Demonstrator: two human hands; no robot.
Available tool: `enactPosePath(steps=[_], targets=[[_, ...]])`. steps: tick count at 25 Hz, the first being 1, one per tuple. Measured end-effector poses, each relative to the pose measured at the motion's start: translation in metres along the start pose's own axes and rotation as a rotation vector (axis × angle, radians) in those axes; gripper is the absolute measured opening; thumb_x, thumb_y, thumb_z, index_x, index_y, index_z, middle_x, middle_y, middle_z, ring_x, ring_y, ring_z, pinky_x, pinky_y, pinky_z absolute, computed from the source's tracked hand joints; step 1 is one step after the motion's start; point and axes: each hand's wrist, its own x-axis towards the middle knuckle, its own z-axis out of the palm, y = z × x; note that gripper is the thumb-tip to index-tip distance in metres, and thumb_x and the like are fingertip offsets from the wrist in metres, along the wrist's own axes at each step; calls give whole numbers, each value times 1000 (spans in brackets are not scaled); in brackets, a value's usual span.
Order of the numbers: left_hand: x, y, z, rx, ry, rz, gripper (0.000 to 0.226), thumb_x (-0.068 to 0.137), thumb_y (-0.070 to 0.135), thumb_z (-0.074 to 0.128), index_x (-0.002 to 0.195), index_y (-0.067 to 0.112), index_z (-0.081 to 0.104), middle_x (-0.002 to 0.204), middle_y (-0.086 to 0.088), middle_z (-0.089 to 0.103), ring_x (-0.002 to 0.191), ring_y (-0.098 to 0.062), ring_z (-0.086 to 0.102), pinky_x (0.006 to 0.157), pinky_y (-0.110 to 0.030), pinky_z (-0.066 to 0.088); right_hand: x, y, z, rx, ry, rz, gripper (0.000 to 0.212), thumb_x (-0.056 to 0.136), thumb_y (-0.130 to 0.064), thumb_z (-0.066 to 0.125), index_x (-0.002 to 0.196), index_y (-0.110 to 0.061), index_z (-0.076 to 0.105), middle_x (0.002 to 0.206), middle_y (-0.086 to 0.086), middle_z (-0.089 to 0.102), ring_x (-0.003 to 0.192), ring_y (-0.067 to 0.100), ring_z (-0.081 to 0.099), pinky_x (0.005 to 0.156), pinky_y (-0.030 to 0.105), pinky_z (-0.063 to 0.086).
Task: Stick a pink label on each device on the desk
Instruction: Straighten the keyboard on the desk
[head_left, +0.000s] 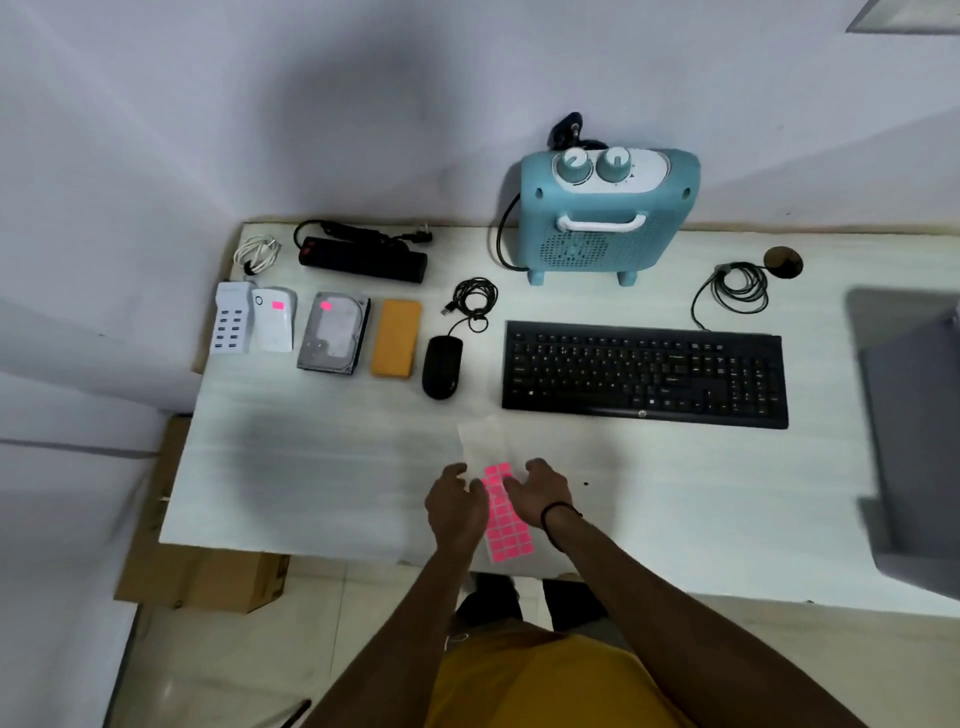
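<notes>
Head view, lower centre of frame: pink label sheet (503, 512) lies on the desk (311, 467) between both hands, left hand (456, 504) and right hand (537, 493) resting on its edges, fingers loosely spread.

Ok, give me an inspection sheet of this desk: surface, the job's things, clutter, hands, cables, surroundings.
Surface: white desk.
Job's things: pink label sheet at the near edge; labels on the white charger and the silver hard drive; none seen on the orange case, black mouse, black keyboard or blue heater.
Clutter: black power strip.
Hands: left hand and right hand on the sheet.
Cables: coiled black cable.
Surroundings: cardboard box.
</notes>
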Motion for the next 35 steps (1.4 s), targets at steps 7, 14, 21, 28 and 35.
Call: enactPosePath(steps=[7,14,21,28,35], targets=[[-7,-16,-5,-13,-214,-27,44,97,14,56,141,13,56,137,-11,64,120,-26,63,96,-28,47,13,8,41,141,-23,86,38,82,-39,62,108,-13,73,102,6,75,95,27,70,96,41,52],[-24,5,-8,-247,-259,41,38,98,31,65,133,19,57,120,-8,70,93,-18,70,66,-22,50,-34,17,-9,343,133,-109,11,91,-26,60,95,-21,69,96,2,75,86,23,72,76,37,60],[-83,134,47,-374,-575,251,23,100,11,57,96,22,77,99,-10,80,97,-33,75,79,-40,60,-93,70,-143,713,428,-157,10,86,-20,70,92,-13,73,81,7,73,67,17,65,65,28,55],[-198,249,163,-335,-881,387,21,97,-2,59,100,12,75,105,-19,78,92,-28,76,71,-32,64,-157,194,-278,856,900,-69,11,85,-18,75,96,-19,75,79,2,76,66,15,72,66,29,61],[-304,323,297,-76,-988,404,15,98,3,57,102,11,70,107,-12,74,102,-29,74,68,-27,62,-153,327,-387,748,1182,166,17,85,-12,68,97,-12,80,97,8,78,94,19,72,95,22,48]])
